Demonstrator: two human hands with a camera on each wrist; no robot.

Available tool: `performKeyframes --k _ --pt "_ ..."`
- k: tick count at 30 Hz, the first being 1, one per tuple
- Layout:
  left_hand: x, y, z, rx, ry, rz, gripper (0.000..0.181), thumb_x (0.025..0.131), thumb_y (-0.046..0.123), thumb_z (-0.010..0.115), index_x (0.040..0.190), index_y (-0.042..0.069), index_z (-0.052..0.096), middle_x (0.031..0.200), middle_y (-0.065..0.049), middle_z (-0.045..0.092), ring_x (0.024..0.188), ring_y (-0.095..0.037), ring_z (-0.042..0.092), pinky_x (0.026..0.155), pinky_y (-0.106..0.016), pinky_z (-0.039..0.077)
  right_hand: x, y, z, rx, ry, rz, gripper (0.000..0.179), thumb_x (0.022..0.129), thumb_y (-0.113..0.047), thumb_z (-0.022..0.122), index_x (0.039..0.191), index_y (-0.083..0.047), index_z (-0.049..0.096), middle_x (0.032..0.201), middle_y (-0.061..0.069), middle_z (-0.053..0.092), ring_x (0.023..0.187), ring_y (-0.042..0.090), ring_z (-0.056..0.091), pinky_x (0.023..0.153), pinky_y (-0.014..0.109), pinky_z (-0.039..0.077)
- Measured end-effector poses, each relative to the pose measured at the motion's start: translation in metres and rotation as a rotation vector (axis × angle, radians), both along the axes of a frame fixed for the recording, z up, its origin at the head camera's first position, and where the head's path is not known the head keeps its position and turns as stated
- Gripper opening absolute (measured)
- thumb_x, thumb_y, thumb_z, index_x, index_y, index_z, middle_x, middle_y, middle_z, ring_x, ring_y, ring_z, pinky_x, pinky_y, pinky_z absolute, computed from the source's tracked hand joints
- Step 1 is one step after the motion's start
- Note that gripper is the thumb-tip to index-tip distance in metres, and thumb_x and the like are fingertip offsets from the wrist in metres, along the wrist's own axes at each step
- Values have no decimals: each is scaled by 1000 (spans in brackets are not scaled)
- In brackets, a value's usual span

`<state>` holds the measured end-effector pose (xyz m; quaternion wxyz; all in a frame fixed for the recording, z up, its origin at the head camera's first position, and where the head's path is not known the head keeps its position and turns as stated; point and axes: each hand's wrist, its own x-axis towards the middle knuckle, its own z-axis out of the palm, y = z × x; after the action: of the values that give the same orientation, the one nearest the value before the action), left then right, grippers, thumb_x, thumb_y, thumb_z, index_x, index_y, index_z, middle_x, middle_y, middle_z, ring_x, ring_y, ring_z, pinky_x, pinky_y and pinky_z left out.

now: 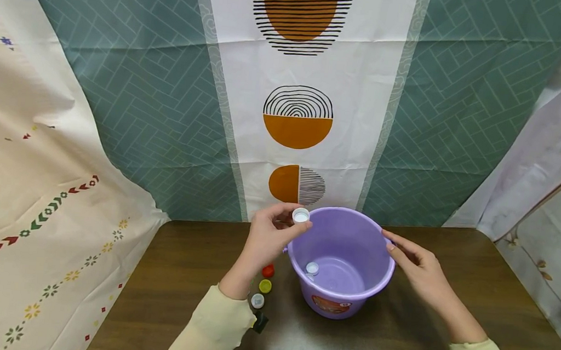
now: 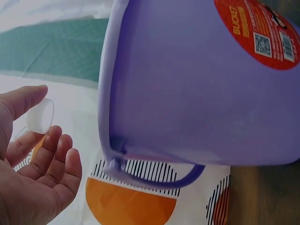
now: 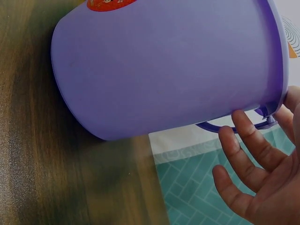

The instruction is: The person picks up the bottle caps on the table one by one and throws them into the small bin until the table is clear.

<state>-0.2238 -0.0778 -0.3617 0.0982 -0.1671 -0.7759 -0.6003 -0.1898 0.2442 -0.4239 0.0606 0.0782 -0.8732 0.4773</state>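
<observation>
A white bottle cap (image 1: 301,215) is pinched between the thumb and fingers of my left hand (image 1: 267,237), at the left rim of a purple bucket (image 1: 350,235). The left wrist view shows this cap (image 2: 41,116) apart from the bucket's side. At the bucket's right rim, my right hand (image 1: 421,271) grips the edge with thumb and index finger; its other fingers (image 3: 251,140) spread along the outer wall. Inside the bucket, near the left of its floor, lies another white cap (image 1: 312,268), with something small and pale beside it.
Left of the bucket, a red cap (image 1: 268,271), a yellow cap (image 1: 265,286) and a white cap (image 1: 258,300) lie in a line on the brown wooden table (image 1: 183,277). My left forearm partly covers that area. A patterned cloth (image 1: 167,105) hangs behind the table.
</observation>
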Motion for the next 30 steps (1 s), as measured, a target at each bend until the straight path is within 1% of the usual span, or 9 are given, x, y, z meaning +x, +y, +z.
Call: performKeyframes --k 3,7,11,16,25,30 --pt "-1 6 -1 10 7 -21 29 74 33 79 100 24 70 85 -1 66 76 -18 60 66 -27 52 0 0 0 3 0 -2 37 95 -41 49 132 -37 50 134 -6 55 109 -14 51 82 11 46" --pt "-1 13 -3 30 13 -46 29 74 32 79 100 23 70 85 0 67 76 -16 60 67 -32 53 0 0 1 2 -2 0 37 95 -41 49 132 -37 50 134 -6 55 109 -14 51 82 11 46" --pt "0 21 -3 21 11 -64 28 74 31 79 100 23 70 86 1 67 78 -14 60 70 -31 53 -1 0 1 5 0 -1 37 95 -41 49 132 -37 50 134 -6 55 109 -14 51 82 11 46" --pt "1 30 -4 -21 8 -57 27 74 31 79 99 25 70 86 4 67 81 -11 61 72 -30 53 -1 1 1 12 6 -3 37 95 -41 49 132 -38 51 133 -7 56 109 -13 51 82 11 46" --pt "4 43 -5 -30 -32 -67 29 72 33 80 99 27 70 85 7 68 78 -11 63 73 -32 54 -1 1 0 16 12 -6 37 95 -41 49 132 -37 51 134 -7 55 110 -15 49 82 10 45" --pt "4 50 -6 -51 -37 -69 30 72 36 79 99 29 70 85 10 68 77 -10 62 72 -30 53 -1 0 -1 9 14 -6 37 95 -40 49 132 -37 51 134 -7 55 111 -15 49 83 9 45"
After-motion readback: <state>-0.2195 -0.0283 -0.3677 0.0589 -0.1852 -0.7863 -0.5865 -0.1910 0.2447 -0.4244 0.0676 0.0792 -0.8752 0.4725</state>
